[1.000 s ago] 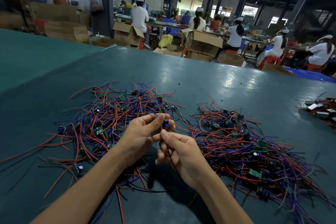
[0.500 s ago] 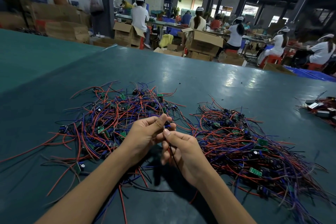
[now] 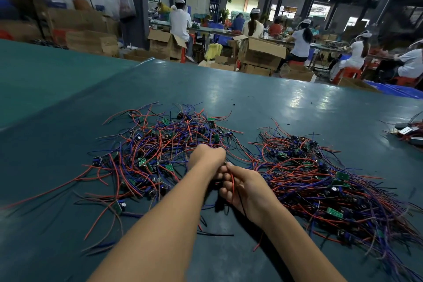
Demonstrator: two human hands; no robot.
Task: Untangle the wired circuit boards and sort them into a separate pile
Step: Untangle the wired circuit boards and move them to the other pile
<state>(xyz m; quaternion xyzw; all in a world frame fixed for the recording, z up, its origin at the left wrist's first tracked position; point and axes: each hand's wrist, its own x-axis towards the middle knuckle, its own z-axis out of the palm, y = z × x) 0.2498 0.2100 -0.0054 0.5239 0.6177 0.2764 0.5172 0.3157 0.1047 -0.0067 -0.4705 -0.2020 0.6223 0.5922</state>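
Though the right hand (image 3: 246,188) grips wires (image 3: 232,182), left hand (image 3: 207,155) fingers are hidden.

right hand (image 3: 248,188): pinches red wire (image 3: 232,182) | left hand (image 3: 206,158): at tangled pile (image 3: 148,151), grip unclear

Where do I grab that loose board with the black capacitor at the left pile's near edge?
Pinch the green board by its edges from the near-left side. It lies at the left pile's fringe, open on that side, and its rigid edges should pinch firmly.
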